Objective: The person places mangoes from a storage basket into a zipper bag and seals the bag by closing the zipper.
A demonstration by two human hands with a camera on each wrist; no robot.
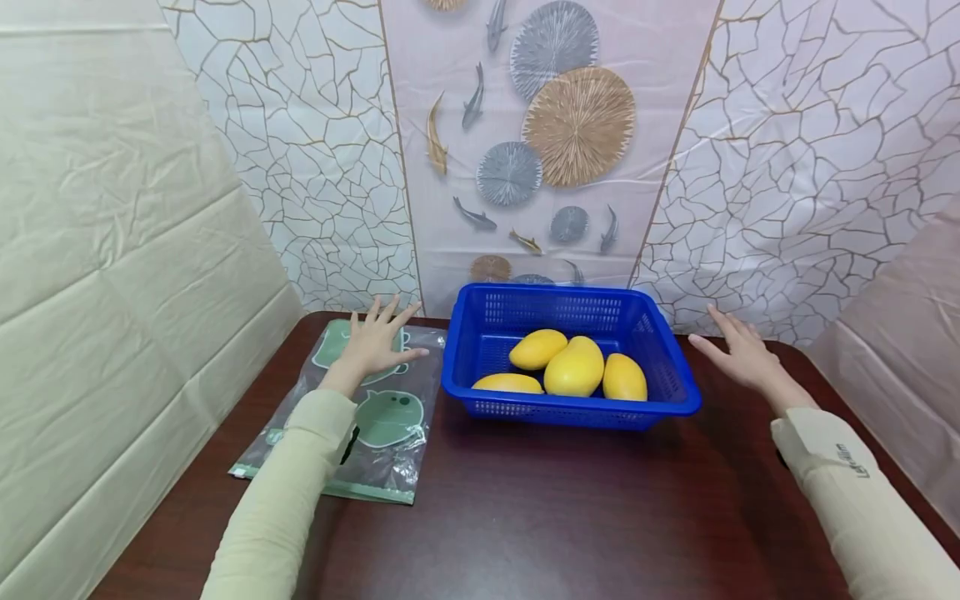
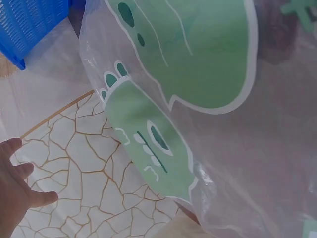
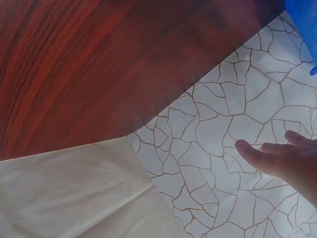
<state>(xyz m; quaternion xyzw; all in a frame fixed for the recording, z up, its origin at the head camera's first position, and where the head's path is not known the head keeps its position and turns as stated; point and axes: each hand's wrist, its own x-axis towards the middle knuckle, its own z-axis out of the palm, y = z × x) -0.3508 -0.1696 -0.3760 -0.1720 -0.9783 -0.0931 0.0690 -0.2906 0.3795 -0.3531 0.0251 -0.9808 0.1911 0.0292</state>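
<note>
Basket (image 1: 572, 405) likely corrals mangoes (image 1: 574, 368) beside flat bag (image 1: 390, 418); your left hand (image 1: 372, 343), right hand (image 1: 742, 357) hold nothing, fingers apart.

The head view is bright and fairly even. The glossy, dark red-brown wooden table (image 1: 525, 517) shows a faint sheen on its near half and a soft shadow toward its right edge. Small white glints mark the clear plastic bag with green prints (image 1: 390, 421) near the left edge. Both wrist views look dimmer and hazier, the bare left hand (image 2: 12, 191) and bare right hand (image 3: 292, 163) shaded and soft.
</note>
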